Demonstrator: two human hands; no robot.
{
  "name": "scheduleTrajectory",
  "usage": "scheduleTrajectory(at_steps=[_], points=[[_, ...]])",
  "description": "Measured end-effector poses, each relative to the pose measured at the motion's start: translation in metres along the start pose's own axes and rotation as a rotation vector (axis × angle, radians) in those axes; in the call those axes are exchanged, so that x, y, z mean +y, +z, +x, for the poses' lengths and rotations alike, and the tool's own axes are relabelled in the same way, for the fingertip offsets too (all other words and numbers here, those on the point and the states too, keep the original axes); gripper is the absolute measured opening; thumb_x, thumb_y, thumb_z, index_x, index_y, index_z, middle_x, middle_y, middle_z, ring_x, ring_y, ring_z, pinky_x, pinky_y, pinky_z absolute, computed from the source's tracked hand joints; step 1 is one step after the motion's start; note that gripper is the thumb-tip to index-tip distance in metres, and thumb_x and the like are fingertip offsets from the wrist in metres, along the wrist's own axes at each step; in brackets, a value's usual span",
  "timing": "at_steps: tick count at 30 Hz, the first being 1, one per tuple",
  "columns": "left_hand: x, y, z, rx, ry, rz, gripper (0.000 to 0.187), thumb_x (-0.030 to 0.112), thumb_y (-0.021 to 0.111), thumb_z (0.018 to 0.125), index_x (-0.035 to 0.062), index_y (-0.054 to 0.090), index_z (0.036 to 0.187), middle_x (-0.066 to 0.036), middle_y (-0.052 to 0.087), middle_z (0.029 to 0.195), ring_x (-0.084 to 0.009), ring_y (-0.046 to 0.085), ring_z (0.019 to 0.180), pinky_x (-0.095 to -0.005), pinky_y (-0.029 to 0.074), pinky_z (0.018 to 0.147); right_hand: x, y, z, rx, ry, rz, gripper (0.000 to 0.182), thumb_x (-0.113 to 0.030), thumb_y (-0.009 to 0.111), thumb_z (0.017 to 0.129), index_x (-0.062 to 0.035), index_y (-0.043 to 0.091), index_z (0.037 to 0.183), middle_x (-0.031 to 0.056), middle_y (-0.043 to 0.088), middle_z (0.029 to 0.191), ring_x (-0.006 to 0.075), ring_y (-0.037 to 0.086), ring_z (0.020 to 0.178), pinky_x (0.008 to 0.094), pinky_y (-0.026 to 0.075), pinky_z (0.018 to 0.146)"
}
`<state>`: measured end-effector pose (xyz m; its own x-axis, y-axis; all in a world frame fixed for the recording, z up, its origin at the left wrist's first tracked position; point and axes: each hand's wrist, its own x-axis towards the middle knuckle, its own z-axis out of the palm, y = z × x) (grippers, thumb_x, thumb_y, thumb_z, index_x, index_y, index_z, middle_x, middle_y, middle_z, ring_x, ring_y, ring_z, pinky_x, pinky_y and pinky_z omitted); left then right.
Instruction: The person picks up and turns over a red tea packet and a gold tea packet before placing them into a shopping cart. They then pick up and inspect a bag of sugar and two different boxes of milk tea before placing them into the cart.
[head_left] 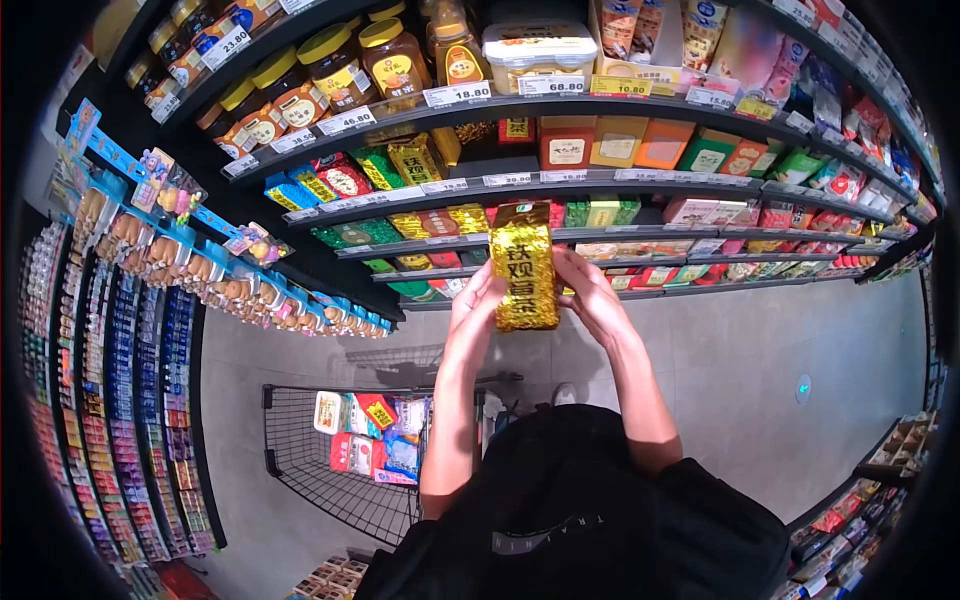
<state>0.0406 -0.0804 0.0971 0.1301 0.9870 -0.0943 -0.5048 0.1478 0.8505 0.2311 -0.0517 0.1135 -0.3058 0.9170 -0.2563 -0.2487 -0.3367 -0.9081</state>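
A shiny gold foil pack (527, 275) with dark Chinese characters is held upright in front of the shelves. My left hand (478, 300) presses against its left side, and my right hand (590, 290) closes round its right side. Behind the pack's top runs a shelf row of red, gold and green packs (600, 211). On the shelf above, to the left, stands a similar gold pack (412, 160) beside green and red ones. The fingertips are partly hidden by the pack.
Below left is a wire shopping cart (290, 452) holding several packages. Honey jars (392, 60) line the upper shelf. Hanging toys (180, 255) jut out at the left, beside racks of small colourful goods (125, 370). Grey floor (740, 350) shows on the right.
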Motion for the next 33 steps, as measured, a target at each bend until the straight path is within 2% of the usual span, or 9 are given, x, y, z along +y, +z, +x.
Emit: scheduleTrajectory(at_steps=[4,6,9,12,18,27,30,32,33], points=[[0.002,0.014,0.002,0.089,-0.103,-0.276,0.045,0.035,0.048,0.102,0.0028,0.052,0.133,-0.011,0.062,0.125,-0.0205,0.061,0.112,-0.0359,0.051,0.092,-0.018,0.019,-0.026,-0.029,-0.188,-0.026,0.05,-0.043,0.051,0.1,-0.0031,0.056,0.13,0.0064,0.063,0.119,0.0142,0.058,0.108,0.0331,0.049,0.088],[-0.005,0.009,0.004,0.083,-0.133,-0.359,0.047,0.04,0.044,0.101,0.004,0.053,0.131,-0.011,0.064,0.116,-0.0224,0.064,0.098,-0.0367,0.054,0.081,-0.028,0.02,-0.033,-0.111,-0.224,-0.001,0.05,-0.041,0.048,0.102,-0.0007,0.057,0.13,0.0112,0.066,0.117,0.0169,0.062,0.105,0.0336,0.05,0.089],[-0.021,-0.011,0.003,-0.149,-0.181,-0.662,0.056,0.043,0.045,0.096,0.0047,0.048,0.136,-0.011,0.063,0.105,-0.0221,0.056,0.078,-0.0343,0.051,0.061,-0.027,0.009,-0.036,-0.163,-0.196,0.278,0.048,-0.037,0.043,0.104,0.0032,0.058,0.124,0.0156,0.069,0.109,0.0201,0.066,0.099,0.0325,0.052,0.086],[-0.03,-0.014,0.0,-0.443,-0.21,-1.033,0.064,0.047,0.046,0.096,0.0052,0.039,0.144,-0.013,0.059,0.118,-0.0216,0.051,0.081,-0.034,0.048,0.062,-0.018,-0.004,-0.034,0.029,-0.21,0.192,0.043,-0.034,0.04,0.105,0.0011,0.057,0.124,0.0169,0.068,0.11,0.0223,0.065,0.098,0.0361,0.051,0.084],[-0.038,-0.008,0.003,-0.542,-0.236,-1.175,0.067,0.047,0.046,0.096,0.006,0.034,0.148,-0.012,0.056,0.124,-0.0217,0.05,0.08,-0.0341,0.046,0.063,-0.008,-0.008,-0.04,-0.011,-0.18,0.287,0.038,-0.029,0.047,0.103,-0.0001,0.056,0.126,0.0159,0.068,0.11,0.02,0.066,0.097,0.0321,0.053,0.083],[-0.036,-0.007,0.005,-0.407,-0.207,-1.014,0.06,0.042,0.044,0.098,0.0041,0.039,0.144,-0.011,0.059,0.119,-0.0189,0.049,0.074,-0.0317,0.046,0.062,-0.012,0.01,-0.041,-0.067,-0.189,0.137,0.036,-0.024,0.049,0.101,-0.0034,0.053,0.13,0.0108,0.064,0.12,0.017,0.061,0.108,0.0295,0.048,0.089],[-0.026,-0.005,0.005,-0.299,-0.152,-0.735,0.053,0.042,0.041,0.101,0.0053,0.044,0.14,-0.01,0.06,0.12,-0.02,0.057,0.082,-0.0335,0.05,0.069,-0.01,0.017,-0.039,-0.08,-0.236,0.136,0.046,-0.027,0.055,0.099,-0.0021,0.048,0.137,0.0121,0.057,0.132,0.0196,0.057,0.116,0.0322,0.046,0.096],[0.0,0.023,-0.008,0.099,-0.115,-0.439,0.048,0.04,0.04,0.104,0.0071,0.046,0.138,-0.01,0.059,0.125,-0.0202,0.061,0.1,-0.0351,0.052,0.083,-0.009,0.026,-0.035,-0.007,-0.272,-0.057,0.046,-0.019,0.057,0.098,-0.0038,0.046,0.14,0.0122,0.054,0.136,0.0224,0.054,0.122,0.0359,0.045,0.1],[-0.001,0.021,-0.004,0.122,0.028,-0.236,0.044,0.037,0.043,0.104,0.0062,0.047,0.136,-0.007,0.059,0.124,-0.0161,0.059,0.109,-0.0331,0.049,0.092,-0.013,0.028,-0.034,-0.024,-0.266,-0.173,0.053,-0.01,0.062,0.094,-0.0027,0.043,0.142,0.0124,0.052,0.139,0.0225,0.052,0.125,0.0362,0.043,0.103]])
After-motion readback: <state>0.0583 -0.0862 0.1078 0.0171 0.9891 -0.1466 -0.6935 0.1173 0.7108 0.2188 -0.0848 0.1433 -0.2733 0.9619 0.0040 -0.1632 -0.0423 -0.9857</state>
